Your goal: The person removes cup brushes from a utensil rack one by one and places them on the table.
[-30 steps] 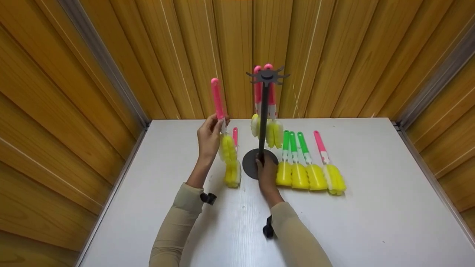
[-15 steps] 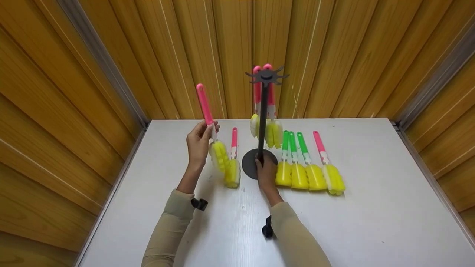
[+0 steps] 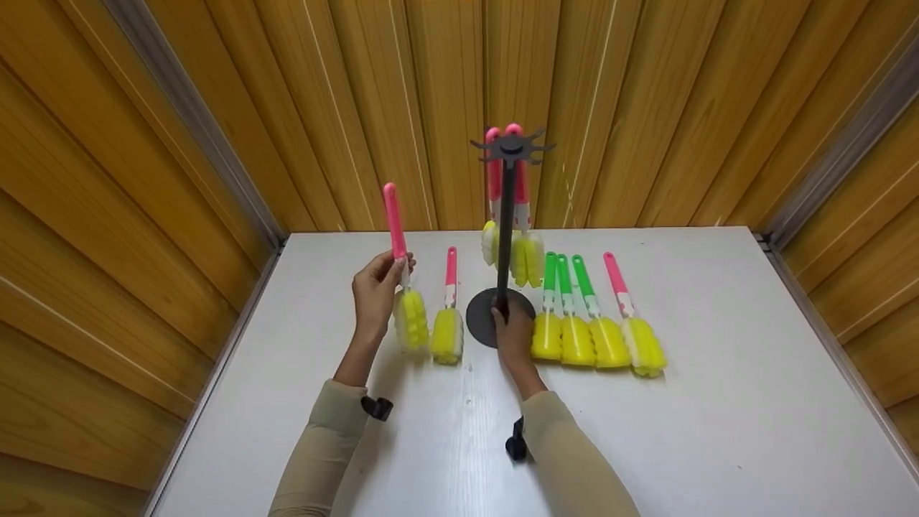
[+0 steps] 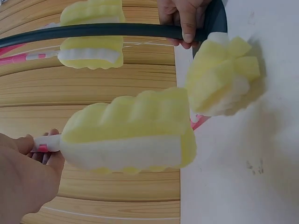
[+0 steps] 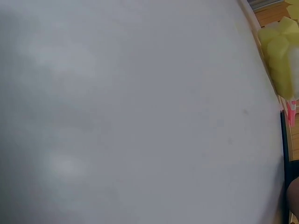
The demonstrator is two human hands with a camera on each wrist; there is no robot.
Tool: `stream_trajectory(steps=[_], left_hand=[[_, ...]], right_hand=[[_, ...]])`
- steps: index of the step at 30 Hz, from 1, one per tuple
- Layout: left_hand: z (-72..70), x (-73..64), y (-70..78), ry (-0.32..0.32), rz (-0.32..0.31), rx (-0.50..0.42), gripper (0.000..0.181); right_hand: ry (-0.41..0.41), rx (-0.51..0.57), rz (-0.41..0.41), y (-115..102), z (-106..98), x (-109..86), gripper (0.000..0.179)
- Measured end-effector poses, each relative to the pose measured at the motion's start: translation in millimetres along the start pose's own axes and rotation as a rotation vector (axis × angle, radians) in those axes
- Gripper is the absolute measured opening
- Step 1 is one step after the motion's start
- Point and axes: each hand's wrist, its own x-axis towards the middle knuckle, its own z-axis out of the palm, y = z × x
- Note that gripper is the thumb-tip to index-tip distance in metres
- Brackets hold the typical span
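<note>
My left hand (image 3: 377,294) pinches a sponge bottle brush (image 3: 411,319) by the white neck below its pink handle. The brush stands roughly upright, handle up, its yellow-and-white sponge head just above the table; the left wrist view shows this sponge head (image 4: 128,133) close up. My right hand (image 3: 514,330) grips the lower pole of a dark stand (image 3: 506,230) just above its round base. Two pink-handled brushes (image 3: 528,258) hang from the far side of the stand's hooked top. Only a bit of the right hand (image 5: 293,198) enters the right wrist view.
Another pink-handled brush (image 3: 448,334) lies between my left hand and the stand. To the right of the base lie three green-handled brushes (image 3: 576,341) in a row, then one pink-handled brush (image 3: 646,346). A wooden panel wall (image 3: 445,108) rises behind the white table (image 3: 718,416).
My left hand has carried its brush leftward and down, away from the stand and clear of the lying pink-handled brush. My right hand keeps its grip on the pole.
</note>
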Motion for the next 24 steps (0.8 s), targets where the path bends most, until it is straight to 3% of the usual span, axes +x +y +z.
stream_trajectory(steps=[6,13,24], left_hand=[[-5.3,-3.3,-5.2,0.022,-0.008,0.048,0.024],[-9.5,-6.8,-15.1,0.031,-0.060,0.088,0.021],[-11.4,-4.0,-35.9,0.012,-0.147,0.080,0.024]], right_hand=[[0.034,0.012,-0.046,2.9,1.5,0.0,0.021],[0.028,0.017,-0.038,2.1,1.7,-1.4,0.019],[0.034,0.024,-0.024,0.1,-0.2,-1.2,0.020]])
